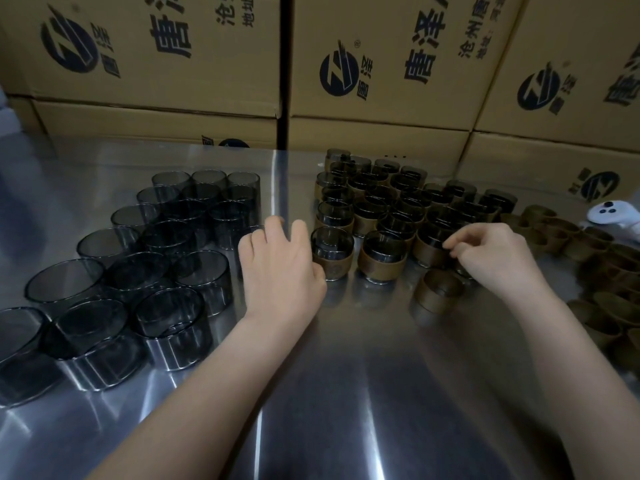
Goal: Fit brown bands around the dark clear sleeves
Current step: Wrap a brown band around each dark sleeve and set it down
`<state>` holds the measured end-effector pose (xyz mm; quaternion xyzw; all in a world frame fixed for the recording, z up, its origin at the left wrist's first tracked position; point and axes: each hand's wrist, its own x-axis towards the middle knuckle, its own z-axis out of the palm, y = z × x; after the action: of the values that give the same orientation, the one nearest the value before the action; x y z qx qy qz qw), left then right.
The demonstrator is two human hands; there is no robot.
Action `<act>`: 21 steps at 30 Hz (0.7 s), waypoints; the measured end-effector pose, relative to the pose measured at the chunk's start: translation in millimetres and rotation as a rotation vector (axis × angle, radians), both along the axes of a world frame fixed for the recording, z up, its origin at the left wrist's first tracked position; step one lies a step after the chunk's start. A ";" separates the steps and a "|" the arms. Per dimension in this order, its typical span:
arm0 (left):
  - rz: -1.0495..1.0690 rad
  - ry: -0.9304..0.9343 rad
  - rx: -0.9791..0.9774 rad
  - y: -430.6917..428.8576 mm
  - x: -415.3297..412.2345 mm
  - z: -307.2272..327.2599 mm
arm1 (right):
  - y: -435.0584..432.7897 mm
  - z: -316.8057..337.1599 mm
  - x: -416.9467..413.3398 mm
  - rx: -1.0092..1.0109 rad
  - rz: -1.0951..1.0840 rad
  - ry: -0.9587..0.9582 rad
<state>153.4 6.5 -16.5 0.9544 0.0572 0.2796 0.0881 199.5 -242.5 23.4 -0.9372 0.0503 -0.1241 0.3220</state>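
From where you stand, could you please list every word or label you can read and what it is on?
"唐泽": large black print on the middle brown cardboard box and the left brown cardboard box.
"沧州唐": smaller print on the middle box, cut off above.
"地址": small print on the left box.
Faint mark on the nearest brown band: too blurred to read.
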 end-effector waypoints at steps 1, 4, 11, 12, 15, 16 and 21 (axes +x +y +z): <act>-0.018 -0.017 -0.027 0.0 -0.4 1.1 | -0.9 0.9 0.1 -0.026 0.004 0.031; -0.050 -0.063 -0.084 -0.6 -1.5 3.5 | -1.9 3.4 -1.0 -0.084 0.030 0.133; 0.016 0.022 -0.110 2.4 -1.2 -1.0 | -0.2 2.7 -6.0 -0.198 0.022 0.364; 0.021 0.043 -0.120 4.0 -0.2 -1.8 | -0.2 2.7 -6.6 -0.198 0.018 0.389; 0.016 0.108 -0.167 8.4 3.2 -3.9 | 0.0 2.1 -6.3 -0.154 0.012 0.442; 0.011 0.123 -0.180 9.1 4.0 -4.7 | 0.6 1.9 -6.2 -0.145 0.015 0.460; -0.026 0.066 -0.259 13.3 5.4 -7.6 | 3.7 -1.5 -5.3 -0.128 0.047 0.438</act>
<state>158.8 19.8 -24.1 0.9443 0.0832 0.2371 0.2124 194.1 -238.8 21.8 -0.9613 0.0891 0.0867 0.2460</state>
